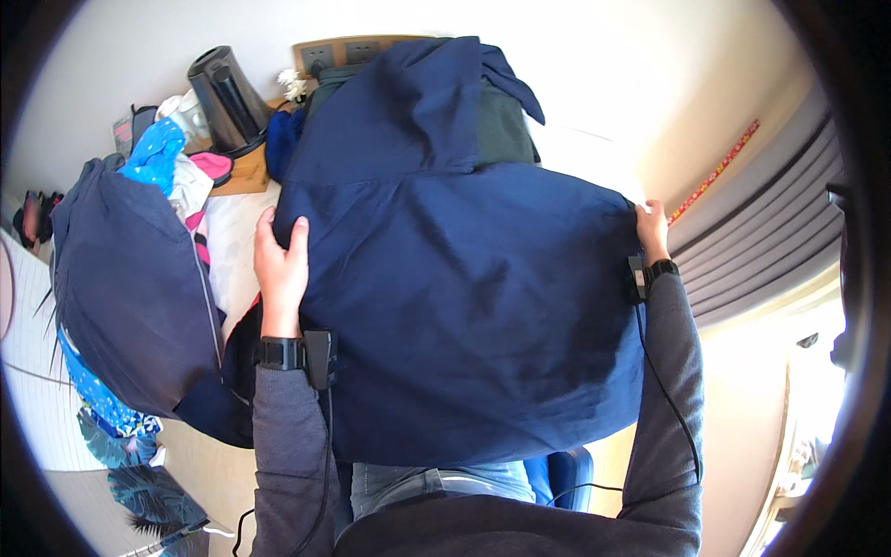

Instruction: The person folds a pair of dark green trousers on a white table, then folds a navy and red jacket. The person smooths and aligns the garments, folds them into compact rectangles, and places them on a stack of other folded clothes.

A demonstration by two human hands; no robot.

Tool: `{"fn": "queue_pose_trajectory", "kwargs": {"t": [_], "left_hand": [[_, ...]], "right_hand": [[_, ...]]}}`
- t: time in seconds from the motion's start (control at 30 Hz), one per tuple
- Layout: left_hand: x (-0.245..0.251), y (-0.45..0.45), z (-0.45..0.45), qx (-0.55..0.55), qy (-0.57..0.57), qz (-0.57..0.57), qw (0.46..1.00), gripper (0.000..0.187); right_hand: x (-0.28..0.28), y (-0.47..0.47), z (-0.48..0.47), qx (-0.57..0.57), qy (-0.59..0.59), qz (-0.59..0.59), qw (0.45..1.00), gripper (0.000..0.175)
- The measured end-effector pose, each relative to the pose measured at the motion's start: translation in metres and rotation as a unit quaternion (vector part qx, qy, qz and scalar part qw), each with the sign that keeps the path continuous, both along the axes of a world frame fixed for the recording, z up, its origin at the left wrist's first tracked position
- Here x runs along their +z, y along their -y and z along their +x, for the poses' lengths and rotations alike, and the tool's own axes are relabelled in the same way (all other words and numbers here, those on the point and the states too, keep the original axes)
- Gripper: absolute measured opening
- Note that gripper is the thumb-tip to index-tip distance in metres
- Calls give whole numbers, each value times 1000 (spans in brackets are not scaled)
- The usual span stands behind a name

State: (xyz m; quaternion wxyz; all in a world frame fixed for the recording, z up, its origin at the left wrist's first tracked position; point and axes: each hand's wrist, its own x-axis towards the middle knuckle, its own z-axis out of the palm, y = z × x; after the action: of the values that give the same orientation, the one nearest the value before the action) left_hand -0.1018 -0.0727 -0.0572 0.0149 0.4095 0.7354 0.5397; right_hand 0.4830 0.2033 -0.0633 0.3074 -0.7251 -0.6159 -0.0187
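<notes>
A navy blue hooded garment point(473, 292) is spread out in front of me, its hood point(397, 118) towards the wall and its lower edge near my lap. Creases run across its body. My left hand point(282, 271) is at its left edge, thumb and fingers apart, with a bit of the fabric edge showing between them; a firm hold is not visible. My right hand point(652, 226) pinches the garment's far right edge, its fingertips partly hidden. Dark green fabric point(505, 129) shows beneath the hood.
To the left lies a dark grey-blue cloth heap point(132, 285) with blue patterned fabric point(153, 153) and a pink item point(211, 167). A black kettle point(226, 101) stands behind, near wall sockets point(317, 56). A grey curtain point(766, 230) hangs at right. Cables run from both wrist devices.
</notes>
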Motion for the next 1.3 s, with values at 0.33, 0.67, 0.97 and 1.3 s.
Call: {"fn": "queue_pose_trajectory", "kwargs": {"t": [0.33,0.67,0.97,1.3], "left_hand": [[8,20,-38,-88,269,23,959,35],[29,41,-40,-101,389,15,916,32],[44,151,-67,-75,-17,-238,968,35],[23,156,-34,-72,-46,-229,970,40]], "right_hand": [[65,193,-196,438,-293,-66,847,44],[27,204,-250,457,-362,-224,781,36],[19,196,-245,485,-413,-248,730,25],[14,205,-245,512,-321,-161,781,5]]}}
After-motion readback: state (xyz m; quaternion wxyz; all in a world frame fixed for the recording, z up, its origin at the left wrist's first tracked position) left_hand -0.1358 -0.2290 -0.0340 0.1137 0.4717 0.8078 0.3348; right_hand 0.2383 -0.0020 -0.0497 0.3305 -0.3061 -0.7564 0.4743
